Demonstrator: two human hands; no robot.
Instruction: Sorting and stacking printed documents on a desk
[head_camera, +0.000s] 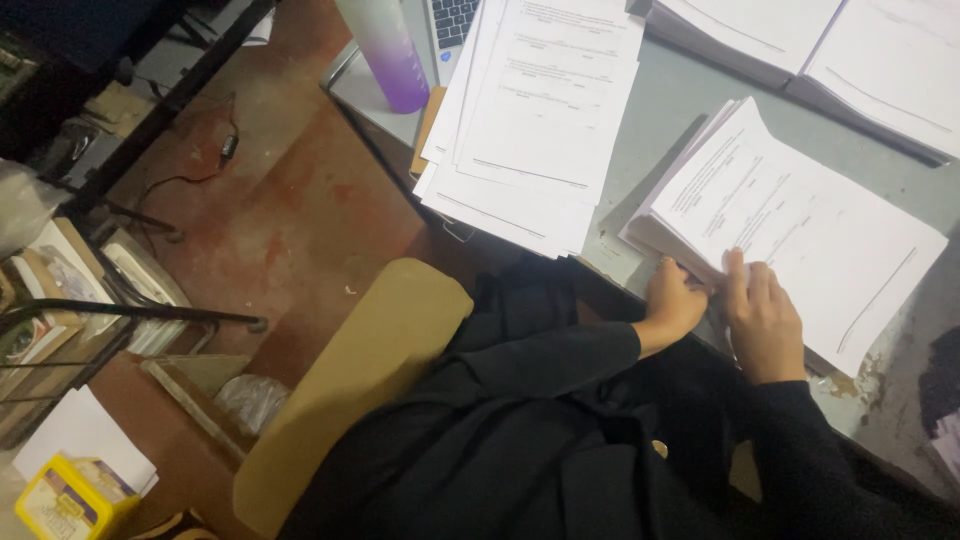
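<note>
Your left hand (672, 305) is gripping the near edge of a thick stack of printed sheets (800, 225), fingers curled and pinching the lifted corner of the upper pages. Your right hand (762, 320) is lying flat on top of the same stack, fingers extended and pressing the top sheet down; it is resting open, not grasping anything. The stack is sitting on the grey desk (660, 110), near its front edge, just beside you. The sheets are thin white paper, matte, rectangular, printed with fine lines of text; the upper pages are bowing upward in a soft curve where they are being lifted. The long axis of the stack is running diagonally, from the upper left down toward the lower right of the view. A second pile of loose white sheets (540, 120), fanned and uneven, is lying well apart to the left. A smooth cylindrical bottle (388, 55), shading from white to purple, is standing beside a laptop keyboard (455, 20). Your black sleeves are showing soft folded fabric. A tan chair back (350, 380) with a rounded edge is sitting below the desk.
</note>
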